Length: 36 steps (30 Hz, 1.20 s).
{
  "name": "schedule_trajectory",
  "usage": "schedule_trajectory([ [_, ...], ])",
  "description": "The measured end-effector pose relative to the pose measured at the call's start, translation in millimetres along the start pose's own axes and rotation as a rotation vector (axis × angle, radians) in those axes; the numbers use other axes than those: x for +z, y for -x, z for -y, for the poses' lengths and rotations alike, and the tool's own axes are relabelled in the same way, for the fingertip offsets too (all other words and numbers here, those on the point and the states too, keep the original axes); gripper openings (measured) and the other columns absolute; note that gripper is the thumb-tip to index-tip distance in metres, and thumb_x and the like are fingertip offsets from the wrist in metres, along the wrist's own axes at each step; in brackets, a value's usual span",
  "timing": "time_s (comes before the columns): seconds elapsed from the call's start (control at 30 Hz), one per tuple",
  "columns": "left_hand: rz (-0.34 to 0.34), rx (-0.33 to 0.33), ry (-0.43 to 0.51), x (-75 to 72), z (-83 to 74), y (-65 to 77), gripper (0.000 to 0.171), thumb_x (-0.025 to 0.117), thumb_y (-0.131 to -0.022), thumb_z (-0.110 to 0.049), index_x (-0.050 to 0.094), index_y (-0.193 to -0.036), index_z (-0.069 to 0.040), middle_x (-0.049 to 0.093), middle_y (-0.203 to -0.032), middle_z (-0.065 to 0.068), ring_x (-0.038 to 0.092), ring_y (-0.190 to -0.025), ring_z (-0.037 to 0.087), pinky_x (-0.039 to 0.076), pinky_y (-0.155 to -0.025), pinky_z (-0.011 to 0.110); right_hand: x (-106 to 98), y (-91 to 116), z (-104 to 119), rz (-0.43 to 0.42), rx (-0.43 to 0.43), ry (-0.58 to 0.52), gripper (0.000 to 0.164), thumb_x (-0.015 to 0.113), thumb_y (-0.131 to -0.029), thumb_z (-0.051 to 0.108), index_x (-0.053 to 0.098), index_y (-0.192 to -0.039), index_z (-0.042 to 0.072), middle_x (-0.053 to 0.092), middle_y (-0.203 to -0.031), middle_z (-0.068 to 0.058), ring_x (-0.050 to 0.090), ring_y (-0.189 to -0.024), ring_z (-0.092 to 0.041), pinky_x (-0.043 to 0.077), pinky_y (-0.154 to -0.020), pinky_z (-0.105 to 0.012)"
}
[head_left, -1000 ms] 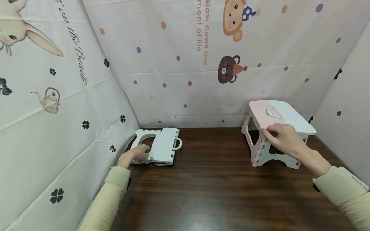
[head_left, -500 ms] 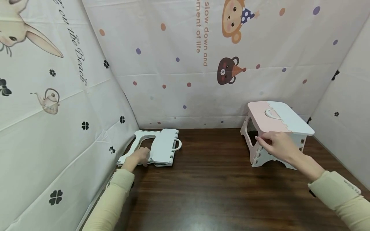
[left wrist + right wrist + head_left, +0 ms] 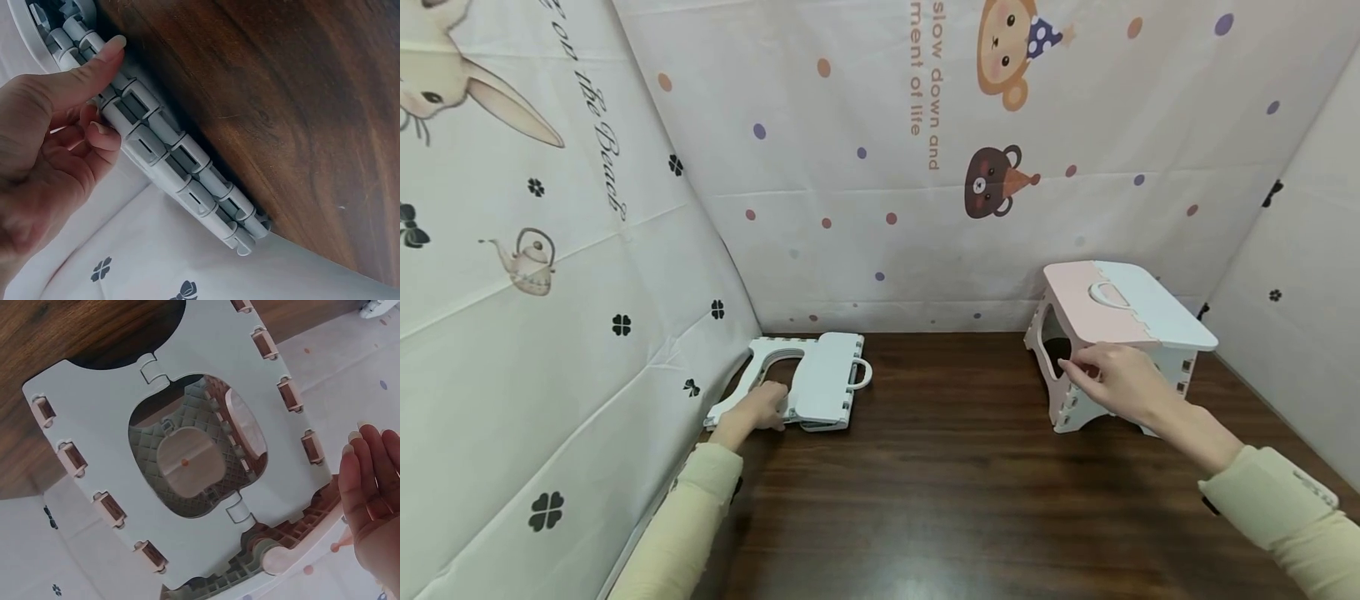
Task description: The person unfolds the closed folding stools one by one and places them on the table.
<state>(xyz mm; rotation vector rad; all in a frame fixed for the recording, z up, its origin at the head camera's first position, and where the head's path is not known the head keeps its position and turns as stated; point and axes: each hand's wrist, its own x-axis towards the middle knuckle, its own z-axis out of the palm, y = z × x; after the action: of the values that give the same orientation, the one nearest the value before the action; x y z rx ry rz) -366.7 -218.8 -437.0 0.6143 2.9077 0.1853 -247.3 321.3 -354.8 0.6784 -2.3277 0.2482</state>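
A folded white step stool lies flat on the floor at the left, its loop handle facing right. My left hand is at its near edge. In the left wrist view that hand holds the hinged edge of the folded stool, thumb over the edge and fingers curled beside it. A pink and white step stool stands unfolded at the right. My right hand hangs before it, holding nothing. The right wrist view shows the unfolded stool's white leg panel beside my loosely extended fingers.
Printed fabric walls enclose the dark wooden floor on the left, back and right. The left wall runs close along the folded stool and my left forearm. The unfolded stool stands near the back right corner.
My right hand has lowered slightly and drifted left in front of the unfolded stool. My left hand has shifted a little along the folded stool's near edge. Both stools stay in place.
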Motion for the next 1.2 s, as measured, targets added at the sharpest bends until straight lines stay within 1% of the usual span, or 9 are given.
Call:
schedule_trajectory([
  [0.13,-0.025,0.033,-0.011,0.6,1.5,-0.8,0.032,0.083,-0.073,-0.009,0.053,-0.081,-0.005,0.052,-0.074,0.005,0.043,-0.065,0.019,0.036,-0.059,0.031,-0.5,-1.1,2.8,0.03,0.002,0.017,0.025,0.071,-0.081,0.011,0.057,-0.065,0.023,0.052,-0.06,0.013,0.041,-0.055,0.001,0.038,-0.052,-0.026],
  [0.27,-0.046,0.057,-0.007,-1.6,1.0,-0.2,0.033,0.083,-0.074,-0.012,0.051,-0.079,-0.007,0.049,-0.072,0.004,0.04,-0.064,0.018,0.033,-0.059,0.03,-0.5,-1.5,3.7,0.035,-0.005,0.024,0.024,0.071,-0.081,0.011,0.057,-0.065,0.022,0.052,-0.061,0.012,0.043,-0.055,-0.001,0.039,-0.053,-0.027],
  [0.4,-0.067,0.064,0.018,-7.1,-1.1,1.6,0.033,0.082,-0.075,-0.012,0.05,-0.078,-0.005,0.048,-0.071,0.005,0.04,-0.064,0.018,0.034,-0.06,0.03,-0.9,-2.7,4.4,0.031,-0.015,0.027,0.021,0.072,-0.079,0.01,0.059,-0.066,0.021,0.055,-0.062,0.01,0.047,-0.056,-0.003,0.041,-0.053,-0.028],
  [0.57,-0.094,0.099,0.067,-12.8,-4.5,1.0,0.031,0.08,-0.077,-0.011,0.051,-0.079,-0.002,0.047,-0.069,0.004,0.038,-0.062,0.016,0.033,-0.059,0.028,-4.7,-6.0,5.0,0.038,-0.012,0.021,0.017,0.072,-0.08,0.011,0.062,-0.068,0.019,0.06,-0.064,0.006,0.051,-0.057,-0.007,0.042,-0.053,-0.03],
  [0.7,-0.119,0.123,0.102,-13.8,-10.1,1.0,0.032,0.08,-0.077,-0.014,0.053,-0.083,0.003,0.043,-0.068,0.002,0.036,-0.062,0.015,0.031,-0.06,0.027,-6.5,-6.5,5.3,0.024,-0.01,0.02,0.014,0.072,-0.079,0.011,0.064,-0.069,0.018,0.061,-0.066,0.004,0.053,-0.058,-0.01,0.042,-0.053,-0.032],
  [0.83,-0.128,0.124,0.149,-15.7,-17.7,0.0,0.033,0.08,-0.078,-0.015,0.052,-0.082,0.002,0.039,-0.068,0.001,0.034,-0.062,0.015,0.029,-0.058,0.027,-7.4,-6.5,5.1,0.006,-0.019,0.021,0.016,0.071,-0.079,0.011,0.062,-0.068,0.018,0.059,-0.065,0.004,0.049,-0.057,-0.008,0.041,-0.052,-0.03],
  [1.0,-0.147,0.115,0.208,-17.7,-26.2,-3.1,0.034,0.08,-0.078,-0.016,0.052,-0.081,0.002,0.038,-0.067,0.0,0.032,-0.062,0.014,0.029,-0.058,0.026,-9.5,-7.2,3.7,0.0,-0.018,0.024,0.019,0.071,-0.08,0.012,0.059,-0.066,0.019,0.056,-0.063,0.006,0.047,-0.057,-0.007,0.039,-0.052,-0.028],
  [1.13,-0.179,0.132,0.227,-19.1,-31.5,-4.3,0.035,0.08,-0.078,-0.016,0.052,-0.082,0.004,0.037,-0.066,0.0,0.032,-0.061,0.014,0.028,-0.058,0.026,-13.9,-9.0,3.0,-0.007,-0.013,0.029,0.017,0.07,-0.08,0.012,0.061,-0.067,0.018,0.057,-0.063,0.005,0.048,-0.057,-0.008,0.039,-0.051,-0.028],
  [1.2,-0.186,0.133,0.244,-19.7,-34.2,-3.7,0.035,0.08,-0.078,-0.016,0.052,-0.082,0.005,0.037,-0.065,0.0,0.032,-0.06,0.014,0.028,-0.057,0.026,-16.0,-9.2,3.5,0.0,-0.008,0.032,0.015,0.07,-0.081,0.012,0.063,-0.069,0.017,0.059,-0.064,0.004,0.051,-0.058,-0.01,0.04,-0.052,-0.029],
])
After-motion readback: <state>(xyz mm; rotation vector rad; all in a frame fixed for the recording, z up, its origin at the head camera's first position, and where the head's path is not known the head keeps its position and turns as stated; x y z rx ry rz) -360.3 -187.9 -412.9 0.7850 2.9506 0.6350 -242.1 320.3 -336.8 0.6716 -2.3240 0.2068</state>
